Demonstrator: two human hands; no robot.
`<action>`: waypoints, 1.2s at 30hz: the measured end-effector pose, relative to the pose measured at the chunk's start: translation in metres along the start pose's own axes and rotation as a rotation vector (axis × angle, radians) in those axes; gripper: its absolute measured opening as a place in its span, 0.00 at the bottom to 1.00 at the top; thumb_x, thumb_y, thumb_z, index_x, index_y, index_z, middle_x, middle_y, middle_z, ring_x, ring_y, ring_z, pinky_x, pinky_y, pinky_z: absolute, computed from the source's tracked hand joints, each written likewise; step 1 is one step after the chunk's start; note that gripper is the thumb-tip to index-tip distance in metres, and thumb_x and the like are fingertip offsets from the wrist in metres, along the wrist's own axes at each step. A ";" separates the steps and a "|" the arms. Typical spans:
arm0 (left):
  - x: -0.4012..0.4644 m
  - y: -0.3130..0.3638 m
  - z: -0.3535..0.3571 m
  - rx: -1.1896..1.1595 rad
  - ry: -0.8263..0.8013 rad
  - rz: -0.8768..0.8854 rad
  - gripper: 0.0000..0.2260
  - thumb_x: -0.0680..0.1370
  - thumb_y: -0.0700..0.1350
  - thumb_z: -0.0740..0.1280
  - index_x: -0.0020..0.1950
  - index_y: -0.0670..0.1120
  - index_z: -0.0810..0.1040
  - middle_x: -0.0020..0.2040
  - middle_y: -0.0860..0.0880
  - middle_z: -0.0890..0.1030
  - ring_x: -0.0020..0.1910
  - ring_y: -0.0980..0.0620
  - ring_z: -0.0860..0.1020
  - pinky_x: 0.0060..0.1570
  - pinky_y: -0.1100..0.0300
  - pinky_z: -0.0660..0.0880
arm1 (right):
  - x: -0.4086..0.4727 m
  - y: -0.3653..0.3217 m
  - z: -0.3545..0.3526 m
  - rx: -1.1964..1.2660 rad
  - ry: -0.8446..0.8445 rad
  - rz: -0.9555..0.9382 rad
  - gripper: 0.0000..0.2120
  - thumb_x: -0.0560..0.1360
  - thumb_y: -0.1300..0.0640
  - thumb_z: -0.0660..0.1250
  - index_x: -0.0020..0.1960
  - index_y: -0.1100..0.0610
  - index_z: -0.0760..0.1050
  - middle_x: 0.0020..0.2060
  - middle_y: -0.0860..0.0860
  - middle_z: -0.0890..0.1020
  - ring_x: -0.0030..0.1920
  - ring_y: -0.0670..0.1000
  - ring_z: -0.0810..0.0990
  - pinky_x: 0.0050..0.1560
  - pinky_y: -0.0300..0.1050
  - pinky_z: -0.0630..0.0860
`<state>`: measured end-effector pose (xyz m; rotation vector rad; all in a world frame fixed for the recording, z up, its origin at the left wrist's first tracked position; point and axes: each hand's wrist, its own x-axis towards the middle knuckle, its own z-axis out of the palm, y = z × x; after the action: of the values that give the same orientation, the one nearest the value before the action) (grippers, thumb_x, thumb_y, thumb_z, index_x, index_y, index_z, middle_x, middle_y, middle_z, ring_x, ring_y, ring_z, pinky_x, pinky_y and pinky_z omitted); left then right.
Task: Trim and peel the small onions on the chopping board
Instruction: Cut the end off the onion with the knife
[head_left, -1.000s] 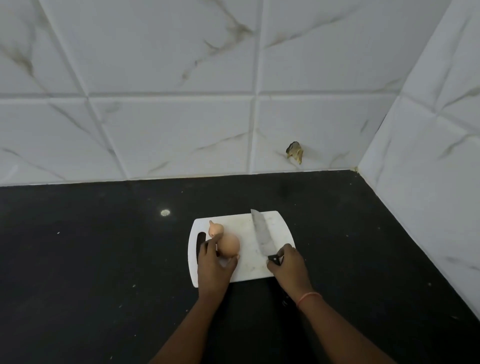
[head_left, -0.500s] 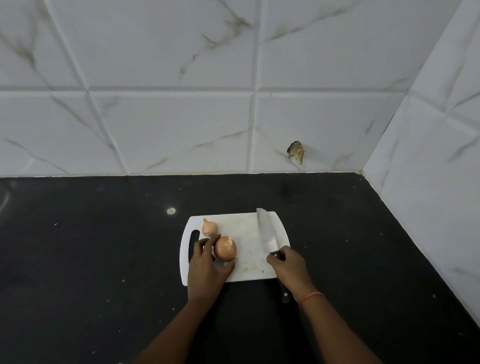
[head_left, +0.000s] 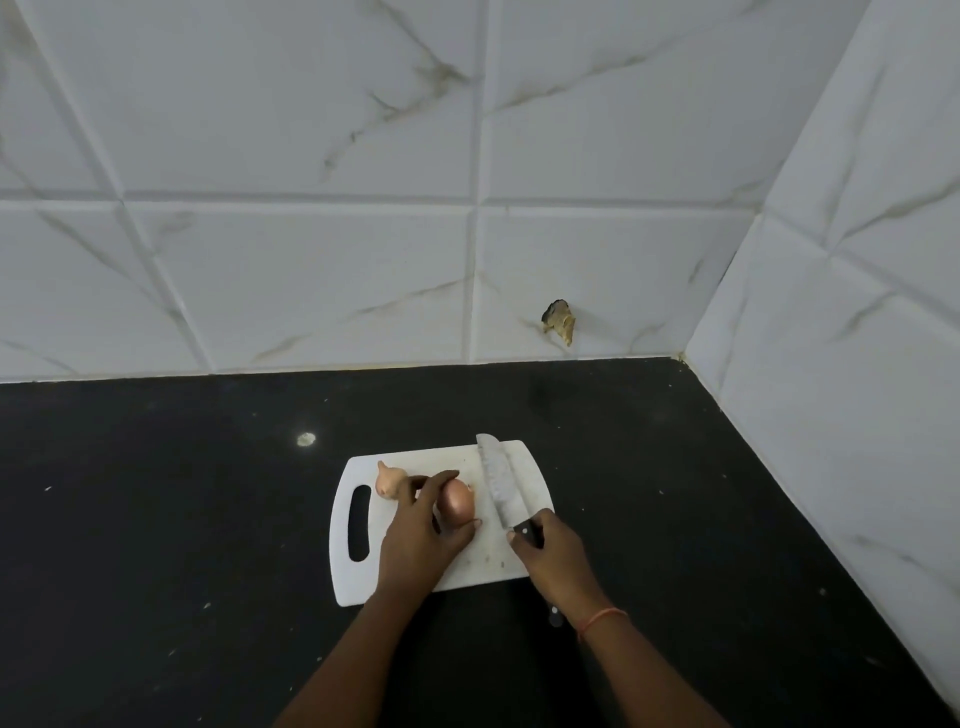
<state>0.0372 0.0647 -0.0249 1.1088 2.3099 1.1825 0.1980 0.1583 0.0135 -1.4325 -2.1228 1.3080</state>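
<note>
A small white chopping board (head_left: 511, 564) with a handle slot on its left lies on the black counter. My left hand (head_left: 418, 540) holds a brown-skinned onion (head_left: 457, 501) between fingers and thumb at the board's middle. A second, paler onion (head_left: 390, 480) lies just behind and left of it, partly hidden by my fingers. My right hand (head_left: 553, 553) grips the dark handle of a knife (head_left: 498, 480). Its blade lies across the board's right side, just right of the held onion, tip pointing away from me.
The black counter (head_left: 156, 545) runs back to a white marble-tiled wall and ends at a second tiled wall on the right. A chipped hole (head_left: 559, 321) marks the back wall low down. A small pale spot (head_left: 306, 439) sits on the counter behind the board.
My left hand has turned the onion on the board, its fingers now reaching over the top. The knife and my right hand have stayed about where they were. The view shifted slightly.
</note>
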 end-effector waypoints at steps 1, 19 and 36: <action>0.005 -0.002 -0.001 -0.006 -0.013 0.009 0.30 0.70 0.59 0.76 0.69 0.62 0.70 0.65 0.57 0.67 0.48 0.58 0.78 0.46 0.56 0.80 | 0.000 -0.001 0.000 -0.006 0.001 0.002 0.09 0.77 0.54 0.68 0.44 0.57 0.72 0.40 0.50 0.76 0.38 0.45 0.74 0.36 0.36 0.70; 0.017 -0.014 -0.002 -0.150 -0.065 0.049 0.27 0.74 0.56 0.74 0.70 0.60 0.69 0.59 0.64 0.78 0.52 0.59 0.80 0.48 0.66 0.74 | -0.011 -0.050 0.019 -0.213 0.080 -0.020 0.09 0.80 0.46 0.60 0.50 0.51 0.64 0.37 0.47 0.77 0.38 0.50 0.78 0.36 0.47 0.72; 0.016 -0.009 0.002 0.041 -0.094 0.143 0.25 0.78 0.55 0.68 0.73 0.55 0.64 0.67 0.57 0.75 0.60 0.55 0.77 0.50 0.63 0.72 | -0.020 -0.068 0.026 -0.571 -0.005 -0.019 0.14 0.83 0.49 0.51 0.57 0.57 0.69 0.51 0.54 0.80 0.52 0.57 0.80 0.44 0.47 0.69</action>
<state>0.0236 0.0741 -0.0320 1.3348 2.2245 1.1114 0.1499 0.1208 0.0579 -1.5906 -2.6351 0.7162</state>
